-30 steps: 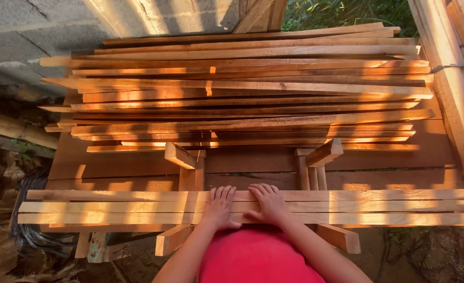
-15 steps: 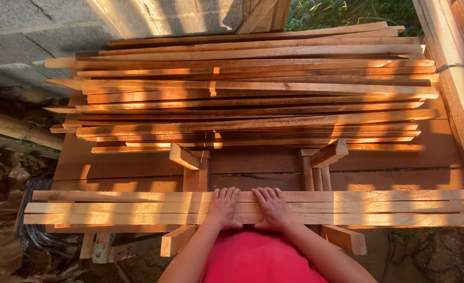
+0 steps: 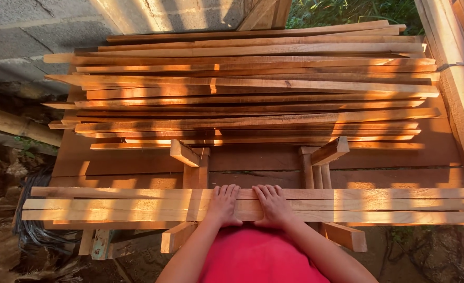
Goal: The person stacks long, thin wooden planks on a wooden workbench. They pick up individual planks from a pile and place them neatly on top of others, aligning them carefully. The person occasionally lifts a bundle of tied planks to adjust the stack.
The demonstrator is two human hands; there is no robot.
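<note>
Both hands lie flat on a small bundle of long thin wood strips [image 3: 347, 205] at the near edge of the desk [image 3: 400, 160]. The left hand [image 3: 223, 204] and the right hand [image 3: 272, 203] sit side by side in the middle of the bundle, palms down, fingers open and a little apart. They press on the wood; they do not pinch it.

I think only a small part of the work is done. The near bundle has just a few strips, lined up side by side. The big pile of strips [image 3: 253, 89] at the far side of the desk is much larger and lies messy, with ends sticking out.

Between the bundle and the big pile is a bare stretch of desk with two wooden blocks [image 3: 186, 153] standing up. The bundle pokes out past both desk ends. A grey block wall [image 3: 27, 31] stands on the far left, and a thick beam [image 3: 460, 94] runs along the right.
</note>
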